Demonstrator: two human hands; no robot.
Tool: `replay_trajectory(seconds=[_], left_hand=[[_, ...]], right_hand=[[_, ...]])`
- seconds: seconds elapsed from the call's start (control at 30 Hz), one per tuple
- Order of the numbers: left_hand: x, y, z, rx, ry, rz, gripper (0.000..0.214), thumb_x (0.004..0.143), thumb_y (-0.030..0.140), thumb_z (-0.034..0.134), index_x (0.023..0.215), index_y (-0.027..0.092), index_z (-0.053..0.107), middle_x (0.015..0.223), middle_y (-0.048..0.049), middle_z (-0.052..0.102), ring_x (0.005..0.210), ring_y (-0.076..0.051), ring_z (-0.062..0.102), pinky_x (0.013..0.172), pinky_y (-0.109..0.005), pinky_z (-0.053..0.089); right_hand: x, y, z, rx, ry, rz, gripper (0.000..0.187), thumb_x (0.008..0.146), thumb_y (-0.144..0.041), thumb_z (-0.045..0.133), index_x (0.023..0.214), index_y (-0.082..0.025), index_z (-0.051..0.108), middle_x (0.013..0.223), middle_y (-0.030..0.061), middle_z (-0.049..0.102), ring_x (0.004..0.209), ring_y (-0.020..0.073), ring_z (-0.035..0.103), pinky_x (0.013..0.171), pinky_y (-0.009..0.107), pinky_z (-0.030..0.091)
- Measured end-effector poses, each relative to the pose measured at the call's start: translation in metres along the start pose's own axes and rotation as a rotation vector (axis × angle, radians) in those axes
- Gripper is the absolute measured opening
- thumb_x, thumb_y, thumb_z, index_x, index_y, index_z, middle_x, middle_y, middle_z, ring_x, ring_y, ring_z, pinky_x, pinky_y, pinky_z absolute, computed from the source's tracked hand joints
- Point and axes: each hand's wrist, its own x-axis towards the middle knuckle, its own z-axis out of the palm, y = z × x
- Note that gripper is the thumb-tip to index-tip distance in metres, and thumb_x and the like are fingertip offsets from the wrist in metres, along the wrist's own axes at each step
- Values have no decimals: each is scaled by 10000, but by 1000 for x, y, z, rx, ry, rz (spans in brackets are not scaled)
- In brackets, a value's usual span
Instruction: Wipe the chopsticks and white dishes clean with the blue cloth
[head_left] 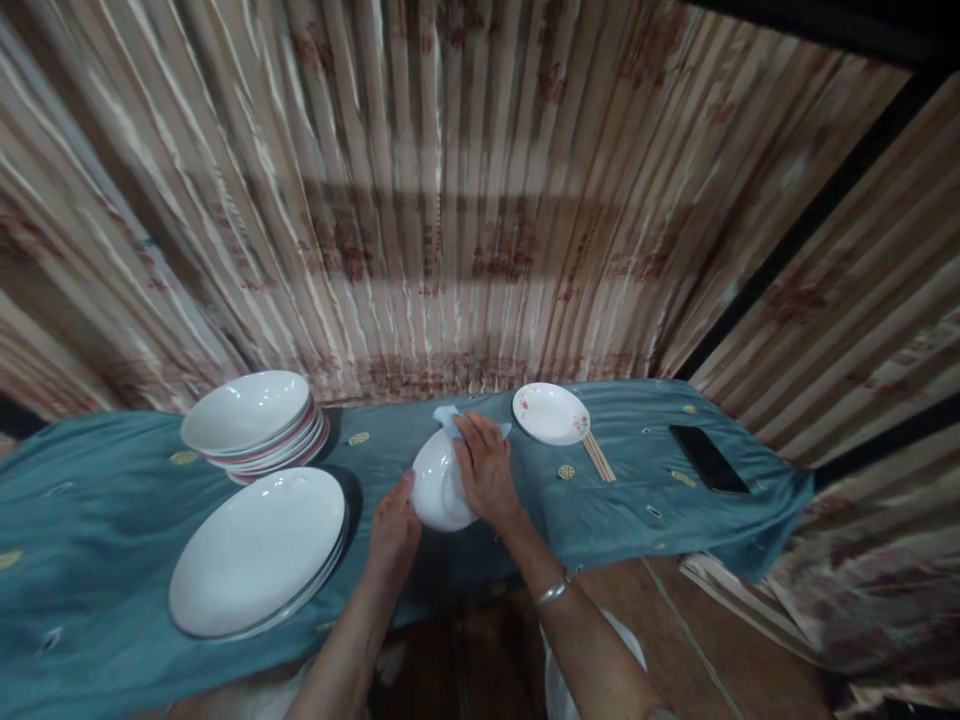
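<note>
A white bowl (437,492) is held tilted above the near edge of the teal tablecloth (112,480). My left hand (392,532) grips its near rim from below, fingers closed on it. My right hand (486,468) lies across the bowl's right side and presses a light blue cloth (448,418) against it; the cloth sticks out past the fingertips at the far side. A metal bangle (551,592) sits on my right wrist.
A stack of white bowls with red rims (255,420) stands at the back left, and a stack of large white plates (259,550) lies in front of it. A small flowered plate (551,412), chopsticks (598,455) and a black phone (709,458) lie to the right. Striped curtains hang behind.
</note>
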Motion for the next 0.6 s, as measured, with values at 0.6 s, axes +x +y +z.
replay_trajectory(seconds=[0.6], left_hand=[[14,0,6,-266,342,-273,281,885,124,543,1147,91,639,767,-73,741,654,-170,690,765,-315,587]], right_hand=[[-47,69,43,147,-41,238,495,989,-344,299,1407,-130,453,1404,168,514,1326,239,455,1092,459,395]])
